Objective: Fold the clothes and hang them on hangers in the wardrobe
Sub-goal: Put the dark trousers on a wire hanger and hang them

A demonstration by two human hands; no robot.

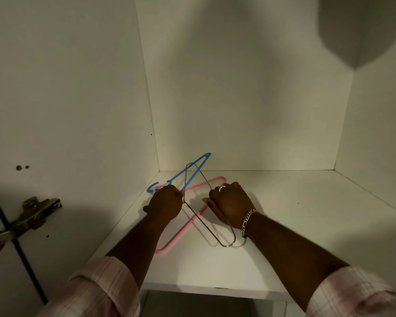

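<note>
Three hangers lie tangled on the white wardrobe shelf [272, 225]. A blue plastic hanger [192, 170] leans up against the back left corner. My left hand [164, 205] pinches it where it crosses a thin metal wire hanger [215, 234]. A pink plastic hanger [181, 234] lies flat under both. My right hand [230, 203], with a ring and a chain bracelet, has its fingers curled over the wire and pink hangers; which of the two it grips I cannot tell. No clothes are in view.
White walls close the compartment at the left, back and right. A metal door hinge [36, 212] sticks out at the lower left. The shelf's front edge [215, 290] runs below my forearms, with a darker opening beneath it.
</note>
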